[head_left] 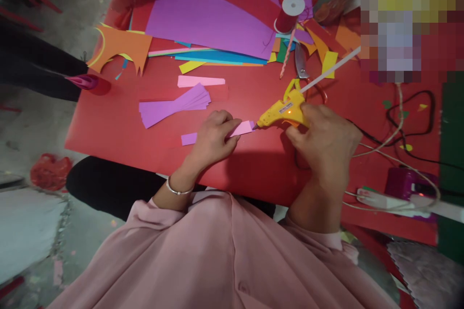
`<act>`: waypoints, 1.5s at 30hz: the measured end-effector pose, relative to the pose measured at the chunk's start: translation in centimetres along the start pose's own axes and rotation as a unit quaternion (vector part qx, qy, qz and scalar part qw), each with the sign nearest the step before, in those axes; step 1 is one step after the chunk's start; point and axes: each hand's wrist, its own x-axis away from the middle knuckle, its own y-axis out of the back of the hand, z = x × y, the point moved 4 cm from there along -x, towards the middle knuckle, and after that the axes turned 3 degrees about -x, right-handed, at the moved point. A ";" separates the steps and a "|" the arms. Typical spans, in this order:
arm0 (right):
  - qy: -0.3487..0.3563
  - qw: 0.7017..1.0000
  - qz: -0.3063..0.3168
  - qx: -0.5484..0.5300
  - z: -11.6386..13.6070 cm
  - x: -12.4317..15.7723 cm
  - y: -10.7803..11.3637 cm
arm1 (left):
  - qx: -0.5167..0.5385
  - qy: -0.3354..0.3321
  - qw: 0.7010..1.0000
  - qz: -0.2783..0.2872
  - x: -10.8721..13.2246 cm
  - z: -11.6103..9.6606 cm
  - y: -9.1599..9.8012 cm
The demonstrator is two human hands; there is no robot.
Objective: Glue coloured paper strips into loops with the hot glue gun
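My right hand (326, 142) is closed around a yellow glue gun (284, 112), whose nozzle touches the right end of a pink and purple paper strip (242, 129). My left hand (213, 137) presses down on that strip with curled fingers, covering its middle. The strip lies on a red sheet (119, 125) that covers the low table. A fanned stack of purple strips (174, 105) and a pink strip (200, 80) lie just beyond my left hand.
Large purple, blue and orange sheets (210, 17) lie at the back. A red ribbon spool (289, 13), scissors (300, 63) and paper scraps sit behind the gun. Cables and a power strip (384, 199) run along the right. A pink object (85, 81) rests at the table's left edge.
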 end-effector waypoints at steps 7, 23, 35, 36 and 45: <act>-0.007 1.000 0.001 -0.001 0.2 -0.3 -0.1 | -0.003 0.002 1.000 0.003 0.0 -0.2 0.1; -0.003 1.000 -0.022 -0.002 0.5 -0.6 -0.2 | -0.001 0.004 1.000 -0.005 0.0 -0.2 0.1; -0.002 1.000 0.007 -0.003 0.1 0.0 0.1 | -0.001 0.003 1.000 -0.012 0.0 0.0 0.0; -0.002 1.000 0.009 -0.002 0.1 0.1 0.2 | -0.003 0.003 1.000 -0.013 0.0 -0.1 0.1; 0.008 1.000 -0.010 0.009 0.0 0.2 0.4 | -0.005 0.009 1.000 -0.007 0.0 0.1 0.0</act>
